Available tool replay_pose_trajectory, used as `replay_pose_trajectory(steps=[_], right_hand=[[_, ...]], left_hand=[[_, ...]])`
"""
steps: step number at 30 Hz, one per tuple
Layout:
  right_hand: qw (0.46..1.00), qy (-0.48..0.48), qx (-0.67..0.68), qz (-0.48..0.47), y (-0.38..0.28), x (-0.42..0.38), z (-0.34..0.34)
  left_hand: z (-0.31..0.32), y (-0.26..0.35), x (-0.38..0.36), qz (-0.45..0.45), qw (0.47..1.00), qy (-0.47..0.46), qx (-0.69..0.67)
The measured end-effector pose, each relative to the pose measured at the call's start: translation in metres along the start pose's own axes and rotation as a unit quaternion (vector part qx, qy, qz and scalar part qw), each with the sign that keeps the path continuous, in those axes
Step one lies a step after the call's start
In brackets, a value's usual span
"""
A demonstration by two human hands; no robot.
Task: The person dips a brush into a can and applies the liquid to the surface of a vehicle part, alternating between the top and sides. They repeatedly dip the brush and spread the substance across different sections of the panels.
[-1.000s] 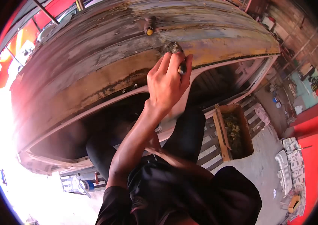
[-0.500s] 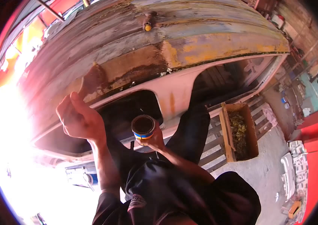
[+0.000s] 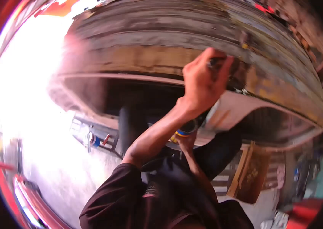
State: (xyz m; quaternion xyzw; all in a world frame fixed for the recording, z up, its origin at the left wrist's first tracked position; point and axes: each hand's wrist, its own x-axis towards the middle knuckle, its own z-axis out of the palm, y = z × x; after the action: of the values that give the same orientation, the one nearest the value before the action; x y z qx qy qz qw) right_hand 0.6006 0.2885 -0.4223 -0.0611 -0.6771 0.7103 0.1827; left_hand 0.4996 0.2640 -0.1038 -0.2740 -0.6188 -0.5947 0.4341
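Observation:
My left hand (image 3: 203,82) is closed around a dark, blurred paintbrush (image 3: 234,72), raised over the roof edge of an old vehicle. The brush overlaps a dark brown patch on the ribbed, weathered roof (image 3: 142,59). Lower down, my right hand (image 3: 186,142) grips a tin can (image 3: 187,129) with a blue and yellow band, held near my lap. My left forearm and wrist cover part of the can. Below the roof edge run a pale window frame (image 3: 222,110) and dark window openings.
A wooden box (image 3: 241,171) with greenish stuff inside stands on slatted boards to the right. On the roof lies a small yellow-tipped object (image 3: 245,45). A blue and white can (image 3: 94,139) sits on a rack at lower left, beside strong glare.
My left hand has swung right with the paintbrush, from the roof's left part to its middle. The view has turned left. My right hand still holds the can.

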Motion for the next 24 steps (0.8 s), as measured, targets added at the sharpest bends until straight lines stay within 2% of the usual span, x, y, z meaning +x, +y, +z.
replay_pose_trajectory(steps=[2, 3, 4, 6, 9, 12, 15, 19, 22, 24], right_hand=[[0.999, -0.030, -0.012, -0.004, 0.030, 0.000, -0.008], [1.000, -0.027, -0.005, -0.010, 0.024, -0.001, -0.007], [1.000, -0.022, 0.002, -0.016, 0.015, -0.001, -0.004], [1.000, -0.015, 0.004, 0.003, 0.019, -0.002, -0.003], [1.000, -0.022, -0.019, 0.004, 0.029, -0.003, -0.005], [0.999, -0.030, -0.039, -0.002, 0.038, -0.003, -0.005], [0.996, -0.051, -0.073, 0.004, 0.037, -0.003, -0.005], [0.992, -0.058, -0.114, -0.013, 0.045, -0.005, -0.009], [0.986, -0.077, -0.145, -0.036, 0.059, -0.002, -0.014], [0.985, -0.075, -0.146, -0.053, 0.061, -0.003, -0.016]], left_hand=[[-0.059, -0.010, 0.009, -0.052, 0.995, 0.035, 0.071], [-0.086, -0.021, 0.013, -0.068, 0.994, 0.079, 0.028], [-0.118, -0.028, 0.018, -0.038, 0.990, 0.088, 0.107], [-0.184, -0.045, 0.022, -0.053, 0.973, 0.137, 0.179], [-0.275, -0.066, 0.039, 0.039, 0.933, 0.186, 0.306], [-0.368, -0.104, 0.043, -0.001, 0.906, 0.242, 0.347], [-0.445, -0.132, 0.057, 0.028, 0.878, 0.276, 0.390], [-0.533, -0.165, 0.078, -0.008, 0.856, 0.315, 0.410], [-0.593, -0.186, 0.103, -0.015, 0.804, 0.301, 0.513], [-0.638, -0.216, 0.119, 0.038, 0.785, 0.315, 0.532]])
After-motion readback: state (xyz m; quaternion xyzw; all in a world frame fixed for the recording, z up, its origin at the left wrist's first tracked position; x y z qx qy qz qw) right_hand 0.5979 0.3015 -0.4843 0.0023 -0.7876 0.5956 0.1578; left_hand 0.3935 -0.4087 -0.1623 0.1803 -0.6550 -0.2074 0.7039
